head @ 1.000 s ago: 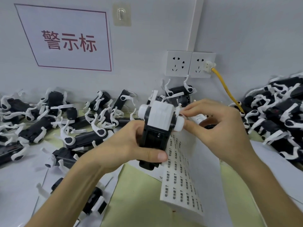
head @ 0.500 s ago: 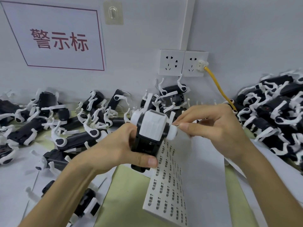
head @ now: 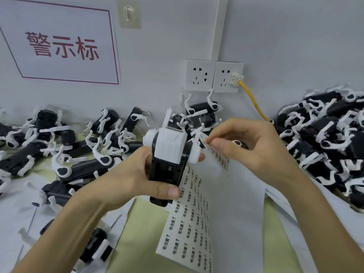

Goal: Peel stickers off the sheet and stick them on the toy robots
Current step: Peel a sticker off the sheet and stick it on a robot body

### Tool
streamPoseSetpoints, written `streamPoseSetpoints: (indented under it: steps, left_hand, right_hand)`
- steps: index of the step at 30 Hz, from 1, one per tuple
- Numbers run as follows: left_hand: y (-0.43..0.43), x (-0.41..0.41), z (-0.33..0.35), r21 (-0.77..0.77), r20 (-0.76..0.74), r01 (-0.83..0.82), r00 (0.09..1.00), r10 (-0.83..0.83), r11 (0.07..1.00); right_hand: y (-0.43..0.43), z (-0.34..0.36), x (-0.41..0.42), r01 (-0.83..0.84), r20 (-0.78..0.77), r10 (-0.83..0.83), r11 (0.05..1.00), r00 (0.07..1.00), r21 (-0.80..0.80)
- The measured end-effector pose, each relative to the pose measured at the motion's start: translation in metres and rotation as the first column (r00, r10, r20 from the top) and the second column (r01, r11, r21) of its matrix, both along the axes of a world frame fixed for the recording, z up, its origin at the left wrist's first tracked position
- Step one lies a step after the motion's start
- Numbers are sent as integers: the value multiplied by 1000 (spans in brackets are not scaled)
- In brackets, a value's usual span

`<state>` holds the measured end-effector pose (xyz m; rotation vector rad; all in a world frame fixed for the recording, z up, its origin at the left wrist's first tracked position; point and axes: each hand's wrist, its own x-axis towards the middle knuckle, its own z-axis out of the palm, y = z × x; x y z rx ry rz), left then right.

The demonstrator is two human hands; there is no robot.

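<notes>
Toy robot gripped mid-scene in L hand, white end far, black end near; fingers wrapped round body, thumb clamped across near black part. Sticker sheet just right of it, curving from near table up to R hand; thumb & forefinger pinched together on sheet's far edge. Can't tell if sticker lifted. Other robots heaped far left & far right. Sign, sockets, yellow cable on wall.
</notes>
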<state>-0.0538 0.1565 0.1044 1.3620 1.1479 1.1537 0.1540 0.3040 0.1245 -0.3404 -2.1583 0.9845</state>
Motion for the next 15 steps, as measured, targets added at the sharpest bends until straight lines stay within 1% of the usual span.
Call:
streamPoseSetpoints:
  steps: [4,8,10,13,15]
  left_hand:
    - [-2,-1,0,27,11,-6,1000,6,1000]
    - [-1,-3,-4,-22,-18,-9,1000,8,1000]
    - [1,-5,-8,-4,-42,-7,999,7,1000]
    - [3,-4,-9,57,-76,-11,997,15,998]
    - [5,-2,-9,79,-72,-61,995,67,995]
  right_hand:
    - [0,0,-2,-1,40,0,1000,999,18]
    - [2,0,-2,26,29,-26,1000,999,12]
    - [2,-1,-2,53,-11,-53,999,999,4]
    - [4,-2,-3,121,-126,-123,992,984,-26]
    - [5,-2,-2,147,-188,-154,988,970,-54]
